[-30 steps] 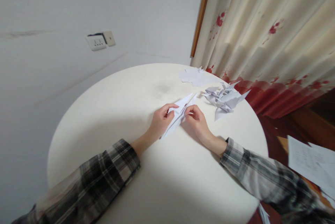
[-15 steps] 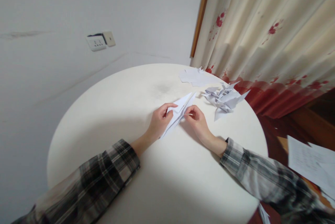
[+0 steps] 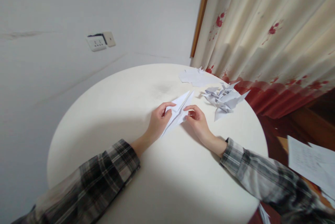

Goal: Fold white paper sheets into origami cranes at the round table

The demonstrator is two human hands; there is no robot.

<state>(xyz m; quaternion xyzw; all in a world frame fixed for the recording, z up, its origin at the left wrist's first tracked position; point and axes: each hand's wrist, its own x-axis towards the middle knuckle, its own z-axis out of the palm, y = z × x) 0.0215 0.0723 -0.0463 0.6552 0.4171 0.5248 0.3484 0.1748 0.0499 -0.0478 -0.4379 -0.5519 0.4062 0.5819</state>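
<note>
A folded sheet of white paper (image 3: 179,110), long and pointed at both ends, lies slantwise between my hands with a crease down its middle. My left hand (image 3: 159,119) grips its left edge, thumb and forefinger on the upper face. At the right edge, my right hand (image 3: 196,118) has its fingers curled, with the forefinger on the paper's upper face and the thumb at the edge. Just beyond my right hand sits a pile of folded paper cranes (image 3: 225,98), several of them overlapping.
The round white table (image 3: 104,105) stands against a wall with a socket (image 3: 96,43). Flat white paper pieces (image 3: 195,77) lie at its far edge. A flowered curtain (image 3: 248,42) hangs behind on the right. Written sheets (image 3: 309,164) lie lower right, off the table.
The paper's right flap has opened outward to the right and flattened, showing more of its inner face. My right fingers have spread slightly; my left hand has barely moved.
</note>
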